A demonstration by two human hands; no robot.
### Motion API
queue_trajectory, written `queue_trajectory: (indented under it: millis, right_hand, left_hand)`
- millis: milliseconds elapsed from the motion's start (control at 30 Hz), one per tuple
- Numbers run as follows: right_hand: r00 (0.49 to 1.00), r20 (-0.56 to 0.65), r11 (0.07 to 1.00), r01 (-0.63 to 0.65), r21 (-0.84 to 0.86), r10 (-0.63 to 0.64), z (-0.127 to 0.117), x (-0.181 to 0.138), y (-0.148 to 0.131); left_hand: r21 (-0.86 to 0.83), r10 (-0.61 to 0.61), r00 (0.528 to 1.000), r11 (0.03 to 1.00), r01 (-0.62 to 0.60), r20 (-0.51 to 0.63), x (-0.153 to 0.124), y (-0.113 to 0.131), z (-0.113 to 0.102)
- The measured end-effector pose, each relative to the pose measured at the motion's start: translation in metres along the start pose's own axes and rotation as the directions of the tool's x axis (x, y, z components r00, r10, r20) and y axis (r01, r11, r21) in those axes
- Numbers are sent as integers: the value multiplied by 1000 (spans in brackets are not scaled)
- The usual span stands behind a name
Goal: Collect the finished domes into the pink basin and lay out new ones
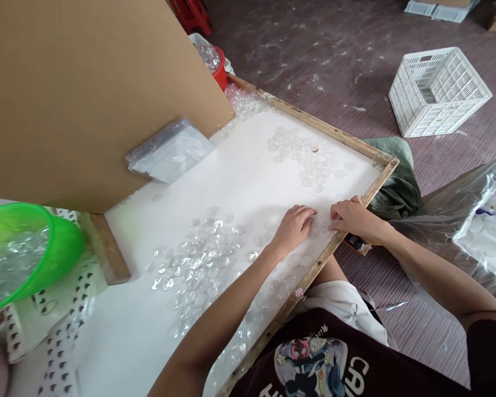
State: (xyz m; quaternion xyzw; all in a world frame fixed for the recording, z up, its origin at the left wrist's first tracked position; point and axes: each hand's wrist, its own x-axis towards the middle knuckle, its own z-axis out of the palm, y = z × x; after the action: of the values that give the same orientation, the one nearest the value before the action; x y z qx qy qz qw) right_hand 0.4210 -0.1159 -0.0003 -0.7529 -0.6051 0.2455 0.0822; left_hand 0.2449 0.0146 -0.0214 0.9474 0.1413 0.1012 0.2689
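A white board in a wooden frame [334,132] lies in front of me, strewn with several clear glass discs [198,259]. My left hand [294,225] rests palm down near the frame's right edge, fingers curled over some discs. Beside it, my right hand [353,216] sits at the frame's edge with fingers bent and pressed down on the white surface; what they pinch is too small to make out. Another patch of discs [310,160] lies farther away.
A large cardboard sheet [86,94] leans over the board's left side, a stack of clear bags [169,151] below it. A green bowl [28,248] of discs is at left, a red tub [220,66] behind. A white crate [438,91] and plastic sheeting [471,215] lie on the floor.
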Motion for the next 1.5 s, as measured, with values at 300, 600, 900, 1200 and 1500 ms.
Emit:
queue_trajectory:
  millis: [300, 600, 900, 1200, 1500]
  right_hand:
    - [998, -7, 987, -62, -150, 62, 0, 6, -6]
    - [995, -40, 995, -96, -38, 95, -3, 1, -3]
    - [986, -126, 991, -102, 89, 113, 2, 1, 14]
    - [979, -186, 992, 95, 78, -79, 4, -1, -6]
    - [993, 34, 994, 110, -12, -109, 18, -3, -31]
  left_hand:
    - [113, 51, 994, 992, -62, 100, -15, 5, -1]
    - [163, 58, 996, 984, -67, 61, -3, 11, 8]
    - [155, 80, 995, 984, -89, 64, 2, 16, 15]
    - [43, -61, 994, 997, 66, -93, 3, -2, 9]
    - [98, 7, 998, 995, 0, -67, -7, -23, -11]
